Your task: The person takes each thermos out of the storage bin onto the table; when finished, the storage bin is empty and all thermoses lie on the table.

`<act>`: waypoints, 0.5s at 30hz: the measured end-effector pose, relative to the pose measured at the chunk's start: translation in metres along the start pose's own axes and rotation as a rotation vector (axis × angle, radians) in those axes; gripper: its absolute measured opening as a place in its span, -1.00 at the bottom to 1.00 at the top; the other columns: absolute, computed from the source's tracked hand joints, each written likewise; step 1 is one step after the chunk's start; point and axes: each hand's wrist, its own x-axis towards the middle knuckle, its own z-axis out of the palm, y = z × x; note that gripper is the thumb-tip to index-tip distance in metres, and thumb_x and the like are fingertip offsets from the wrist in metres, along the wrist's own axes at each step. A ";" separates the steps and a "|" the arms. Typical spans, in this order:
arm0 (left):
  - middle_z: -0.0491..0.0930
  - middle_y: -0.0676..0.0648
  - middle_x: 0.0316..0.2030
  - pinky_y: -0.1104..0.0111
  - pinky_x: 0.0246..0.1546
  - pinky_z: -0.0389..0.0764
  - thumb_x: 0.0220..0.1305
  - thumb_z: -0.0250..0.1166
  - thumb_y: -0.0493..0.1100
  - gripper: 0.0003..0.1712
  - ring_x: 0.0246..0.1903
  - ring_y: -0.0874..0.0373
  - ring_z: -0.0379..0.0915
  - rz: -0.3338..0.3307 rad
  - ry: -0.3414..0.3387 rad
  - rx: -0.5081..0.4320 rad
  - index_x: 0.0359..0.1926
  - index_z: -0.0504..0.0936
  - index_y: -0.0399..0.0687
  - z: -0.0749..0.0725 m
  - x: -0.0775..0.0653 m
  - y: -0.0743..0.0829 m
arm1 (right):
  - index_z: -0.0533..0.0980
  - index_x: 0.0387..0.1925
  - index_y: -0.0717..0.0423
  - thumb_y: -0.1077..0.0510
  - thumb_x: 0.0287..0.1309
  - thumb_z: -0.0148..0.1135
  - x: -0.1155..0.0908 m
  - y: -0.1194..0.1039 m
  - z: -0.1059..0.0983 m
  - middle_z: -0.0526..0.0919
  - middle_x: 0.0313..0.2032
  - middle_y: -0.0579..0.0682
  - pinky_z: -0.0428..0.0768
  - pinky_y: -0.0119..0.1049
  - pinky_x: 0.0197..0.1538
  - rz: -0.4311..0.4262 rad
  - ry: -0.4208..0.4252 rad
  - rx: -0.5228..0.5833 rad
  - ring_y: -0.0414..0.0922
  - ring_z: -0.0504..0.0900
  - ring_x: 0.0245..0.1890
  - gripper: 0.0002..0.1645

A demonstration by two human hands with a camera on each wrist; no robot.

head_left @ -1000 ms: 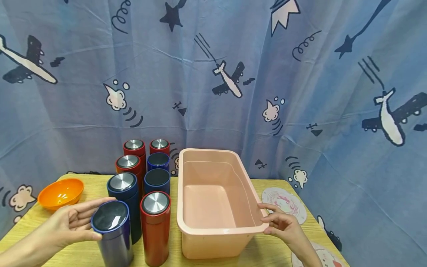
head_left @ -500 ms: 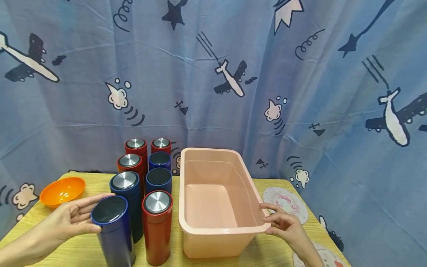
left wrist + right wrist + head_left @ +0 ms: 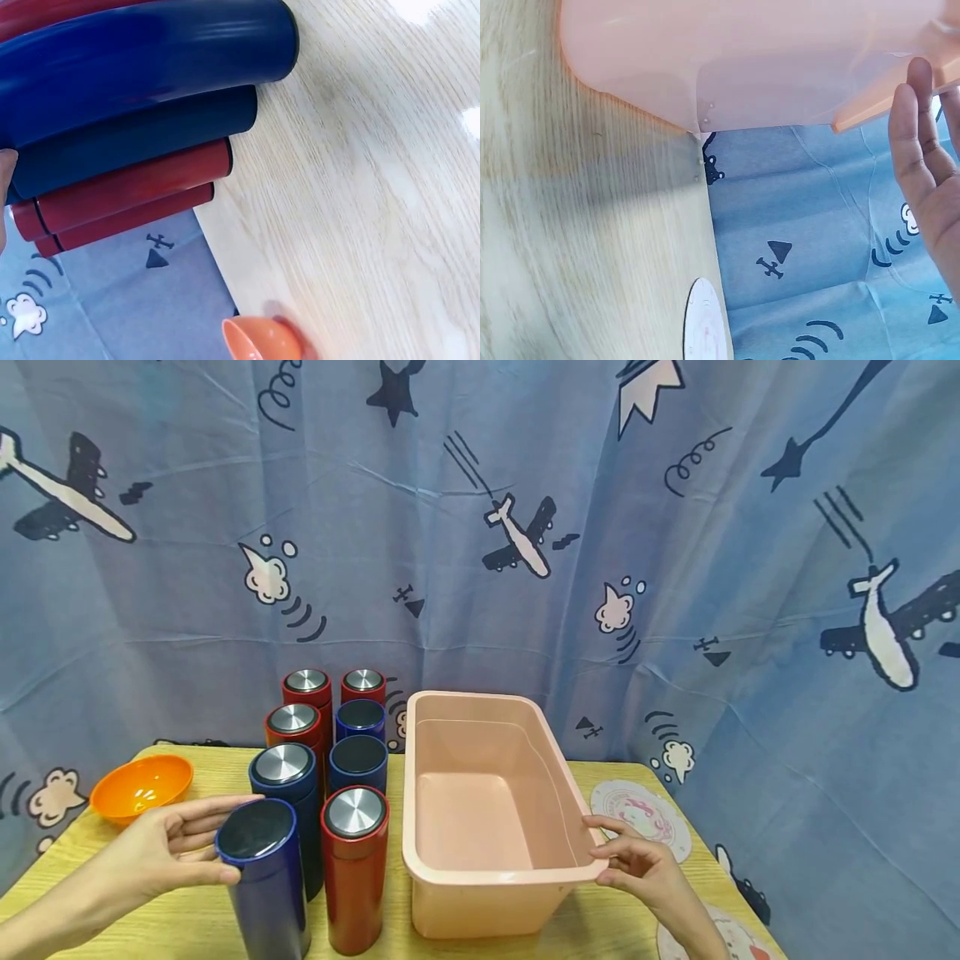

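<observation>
My left hand (image 3: 153, 856) holds a glossy blue thermos (image 3: 270, 893) near its dark lid, with the thumb on the near side and the fingers on the far side. This thermos is upright at the front left of the group; the head view cuts off its base. In the left wrist view the blue thermos (image 3: 150, 67) lies alongside the others, with only a fingertip in sight. My right hand (image 3: 645, 868) pinches the right front corner of the rim of a pink plastic tub (image 3: 487, 906). Nothing lies inside the tub.
Beside the held thermos stand a red thermos (image 3: 356, 885) and a dark blue one (image 3: 307, 827), with several more red and blue ones behind. An orange bowl (image 3: 142, 789) is at the left. Round mats (image 3: 637, 810) lie right of the tub, and a blue curtain (image 3: 450, 527) hangs behind.
My left hand and the blue thermos have shifted slightly to the right, and the thermos stands a little straighter. The right hand keeps its grip on the tub's rim. The head view has moved slightly.
</observation>
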 end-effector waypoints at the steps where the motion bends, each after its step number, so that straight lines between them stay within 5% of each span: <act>1: 0.54 0.26 0.10 0.49 -0.10 0.59 0.18 0.28 -0.46 -0.29 0.05 0.41 0.47 -0.005 -0.010 -0.030 0.28 0.43 0.22 -0.001 0.000 0.000 | 0.58 -0.03 0.32 0.56 0.13 0.12 0.000 -0.001 0.000 0.43 0.26 -0.03 0.62 -0.35 -0.02 -0.001 -0.008 -0.003 -0.18 0.42 0.24 -0.63; 7: 0.57 0.21 0.08 0.47 -0.08 0.59 0.15 0.25 -0.55 -0.30 0.04 0.33 0.51 0.059 -0.074 -0.178 0.17 0.48 0.24 -0.003 0.002 -0.005 | 0.55 -0.03 0.39 0.56 0.14 0.11 0.001 -0.008 -0.002 0.41 0.28 -0.08 0.65 -0.32 -0.07 0.046 -0.032 -0.120 -0.25 0.40 0.24 -0.66; 11: 0.53 0.25 0.10 0.57 -0.06 0.53 0.07 0.30 -0.58 -0.24 0.06 0.42 0.46 0.152 -0.044 -0.050 0.19 0.47 0.21 -0.004 0.000 -0.011 | 0.48 0.10 0.40 0.54 0.19 0.08 0.001 -0.019 -0.005 0.30 0.36 -0.12 0.62 -0.31 -0.01 0.096 -0.081 -0.200 -0.34 0.26 0.32 -0.58; 15: 0.47 0.31 0.14 0.62 -0.09 0.53 0.10 0.27 -0.57 -0.28 0.08 0.51 0.39 0.210 -0.028 0.193 0.25 0.43 0.01 -0.012 -0.008 -0.010 | 0.27 0.33 0.32 0.48 0.28 0.01 0.003 -0.036 -0.007 0.11 0.44 -0.20 0.51 -0.41 0.12 0.167 -0.086 -0.312 -0.48 0.07 0.36 -0.42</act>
